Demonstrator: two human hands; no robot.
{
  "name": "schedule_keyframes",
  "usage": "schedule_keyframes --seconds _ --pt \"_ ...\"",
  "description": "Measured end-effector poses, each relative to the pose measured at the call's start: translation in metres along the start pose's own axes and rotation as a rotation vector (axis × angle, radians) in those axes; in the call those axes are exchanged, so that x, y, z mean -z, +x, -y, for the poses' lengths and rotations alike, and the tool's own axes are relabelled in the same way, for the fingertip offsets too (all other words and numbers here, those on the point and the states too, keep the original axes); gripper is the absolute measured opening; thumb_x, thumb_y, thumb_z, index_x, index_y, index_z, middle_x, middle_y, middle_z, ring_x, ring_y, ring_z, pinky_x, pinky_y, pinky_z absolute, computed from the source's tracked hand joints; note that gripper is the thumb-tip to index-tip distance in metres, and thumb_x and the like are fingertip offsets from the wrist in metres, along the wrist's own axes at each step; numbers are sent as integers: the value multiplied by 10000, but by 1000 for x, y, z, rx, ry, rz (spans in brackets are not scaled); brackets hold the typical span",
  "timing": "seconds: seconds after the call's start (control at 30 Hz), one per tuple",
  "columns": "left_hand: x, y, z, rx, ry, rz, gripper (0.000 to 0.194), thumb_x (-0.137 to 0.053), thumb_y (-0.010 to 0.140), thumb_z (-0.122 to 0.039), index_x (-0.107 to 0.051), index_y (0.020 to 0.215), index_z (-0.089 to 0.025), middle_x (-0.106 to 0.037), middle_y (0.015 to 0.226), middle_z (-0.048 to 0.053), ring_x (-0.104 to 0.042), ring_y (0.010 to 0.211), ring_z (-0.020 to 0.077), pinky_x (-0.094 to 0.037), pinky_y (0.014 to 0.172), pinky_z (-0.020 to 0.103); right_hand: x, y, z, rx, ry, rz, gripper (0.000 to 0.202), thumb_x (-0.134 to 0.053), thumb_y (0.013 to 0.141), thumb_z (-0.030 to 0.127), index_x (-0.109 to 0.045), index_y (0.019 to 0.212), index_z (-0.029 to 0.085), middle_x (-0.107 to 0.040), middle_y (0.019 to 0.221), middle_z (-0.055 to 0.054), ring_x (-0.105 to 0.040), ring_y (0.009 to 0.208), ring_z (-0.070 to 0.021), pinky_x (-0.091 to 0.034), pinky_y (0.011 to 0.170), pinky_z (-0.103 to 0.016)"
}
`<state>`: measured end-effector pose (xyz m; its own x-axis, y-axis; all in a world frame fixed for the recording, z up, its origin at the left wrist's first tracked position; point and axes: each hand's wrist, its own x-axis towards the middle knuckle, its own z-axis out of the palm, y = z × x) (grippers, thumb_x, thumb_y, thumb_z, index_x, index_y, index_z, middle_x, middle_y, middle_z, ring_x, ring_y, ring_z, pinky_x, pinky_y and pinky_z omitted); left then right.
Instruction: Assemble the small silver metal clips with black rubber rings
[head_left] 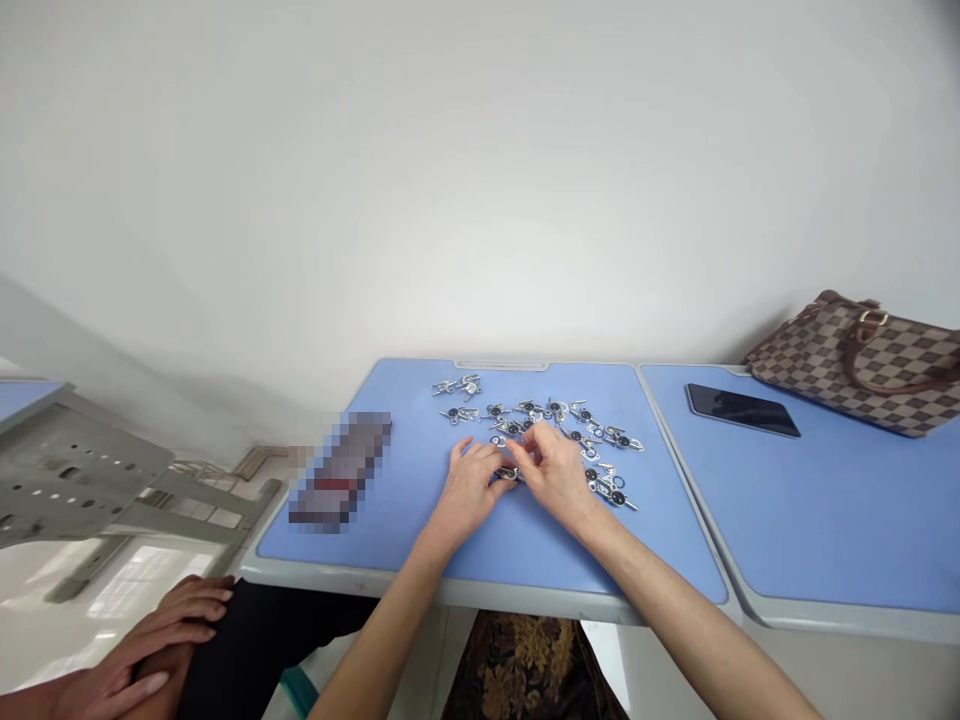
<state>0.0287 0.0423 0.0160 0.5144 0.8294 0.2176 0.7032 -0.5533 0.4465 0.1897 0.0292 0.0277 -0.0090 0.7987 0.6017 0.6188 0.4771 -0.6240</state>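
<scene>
My left hand [474, 484] rests low over the blue desk, its thumb and fingers closed on a small silver metal piece [508, 474]. Close against it, my right hand [556, 472] is bent in a pinch above that same piece; what its fingertips grip is hidden. Around both hands lie several small metal pieces with black round discs [586, 415], looking like key-ring hardware. More of them lie to the right of my right hand, with black rings [619, 481] among them. Farther back is a small group of plain silver pieces [466, 385].
A pixelated dark item [341, 470] lies on the left of the desk [420, 545]. On the adjoining desk [817, 520] are a black phone [742, 410] and a checkered handbag [877, 365]. Another person's hand [176, 630] rests on a knee at lower left. A wall stands behind.
</scene>
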Motion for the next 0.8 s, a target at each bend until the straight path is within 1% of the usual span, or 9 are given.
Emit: schedule_keyframes --seconds 0.1,0.17,0.3,0.37,0.43,0.53,0.6,0.67,0.8 --pt "3 -1 -2 -5 -2 1 82 -580 906 -217 -654 931 -241 -707 982 13 -611 996 212 -262 1089 491 4 -1 2 12 80 6 190 -562 931 288 -535 762 204 -579 697 -1 -544 593 -132 -417 577 -255" --pt "6 -2 -3 3 -30 5 63 -598 892 -222 -649 927 -229 -701 958 20 -609 982 217 -318 1048 474 9 -1 1 1 178 -18 153 -567 931 283 -567 800 203 -596 714 -2 -561 615 -134 -439 608 -261" --pt "15 -3 2 40 -194 -18 87 -636 856 -251 -661 936 -228 -686 959 32 -616 951 215 -447 910 392 21 1 -8 -147 402 -182 155 -576 929 318 -585 825 204 -584 691 13 -540 560 -123 -448 573 -265" --pt "25 -1 13 48 -271 -93 119 -632 846 -268 -669 953 -230 -691 963 34 -628 942 205 -490 855 346 23 3 -14 -237 507 -258 167 -587 924 347 -584 834 206 -580 692 20 -527 530 -115 -443 537 -259" --pt "41 7 30 127 -193 -243 158 -613 850 -297 -679 982 -242 -709 1007 29 -640 934 202 -509 812 325 25 5 -19 -305 600 -295 180 -598 917 371 -581 843 207 -583 703 22 -520 511 -108 -433 502 -249" --pt "67 26 59 238 -43 -355 215 -608 852 -324 -694 1030 -237 -713 1041 50 -596 1021 249 -470 901 387 25 7 -20 -338 672 -298 195 -608 912 387 -580 844 206 -584 708 24 -517 506 -103 -423 485 -242" --pt "77 42 77 286 25 -370 207 -612 843 -299 -709 1006 -218 -713 1015 72 -575 1011 274 -449 919 420 26 8 -19 -330 665 -283 197 -610 913 387 -582 844 205 -582 697 25 -517 511 -103 -424 495 -242" --pt "78 56 90 310 74 -348 182 -631 815 -258 -723 962 -203 -713 968 80 -575 968 275 -451 906 418 27 8 -18 -320 645 -267 202 -609 914 388 -584 840 203 -580 685 26 -515 513 -103 -427 504 -244" --pt "62 69 104 329 120 -284 156 -650 774 -204 -739 902 -195 -703 883 78 -593 905 267 -469 871 403 28 9 -20 -328 633 -275 226 -612 908 404 -575 818 200 -573 666 27 -511 521 -106 -427 500 -242"
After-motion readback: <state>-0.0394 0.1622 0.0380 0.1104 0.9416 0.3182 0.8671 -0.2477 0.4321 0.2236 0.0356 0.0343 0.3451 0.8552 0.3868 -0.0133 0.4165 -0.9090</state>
